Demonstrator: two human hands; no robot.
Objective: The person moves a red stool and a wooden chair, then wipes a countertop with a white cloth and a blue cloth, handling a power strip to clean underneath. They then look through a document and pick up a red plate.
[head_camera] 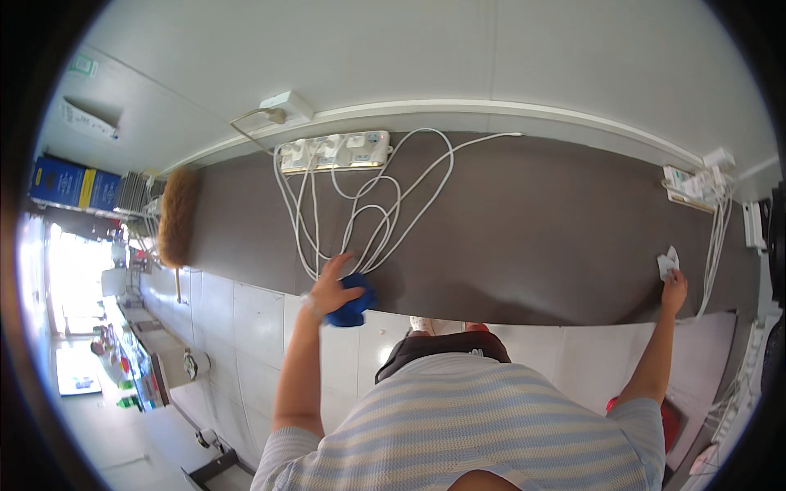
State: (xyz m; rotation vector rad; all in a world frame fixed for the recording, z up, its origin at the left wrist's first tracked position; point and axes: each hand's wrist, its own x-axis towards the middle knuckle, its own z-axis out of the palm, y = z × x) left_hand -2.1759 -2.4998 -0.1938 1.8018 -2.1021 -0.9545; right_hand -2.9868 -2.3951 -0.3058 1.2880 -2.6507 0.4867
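Note:
My left hand (333,287) is at the front edge of a dark brown tabletop (522,227), with a bunched blue cloth (355,304) between its thumb and fingers. Part of the cloth hangs past the edge, and the palm's grip on it is hidden. Looped white cables (399,199) spread back from beside this hand to a white power strip (334,152) near the wall. Far to the right, my right hand (674,291) pinches a crumpled white tissue (669,264) just above or on the tabletop.
A second power strip (691,187) with bundled cables (717,245) sits at the right end. A fluffy brown duster (178,218) lies at the left end. Behind is a wall socket (287,109). A red object (672,423) stands on the floor. A person (109,362) is far left.

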